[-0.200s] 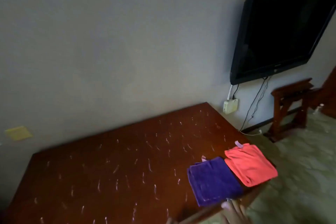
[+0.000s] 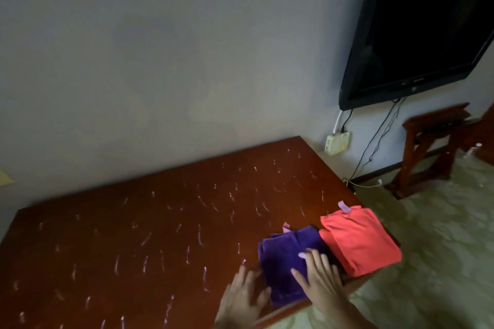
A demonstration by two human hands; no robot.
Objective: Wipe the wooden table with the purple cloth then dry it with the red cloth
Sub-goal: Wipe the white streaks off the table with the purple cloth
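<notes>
Hands (image 2: 318,279) on purple cloth (image 2: 283,254) (folded)

right hand (image 2: 319,278) hides part of the purple cloth (image 2: 283,259); television (image 2: 427,27) cut off.

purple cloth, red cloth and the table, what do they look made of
Purple cloth: soft, plush fabric, likely microfibre; fuzzy matte nap.
Red cloth: smoother fabric, flatter folds; weave unclear.
Table: reddish-brown wood or veneer, slightly glossy, with pale streaks on it.
</notes>
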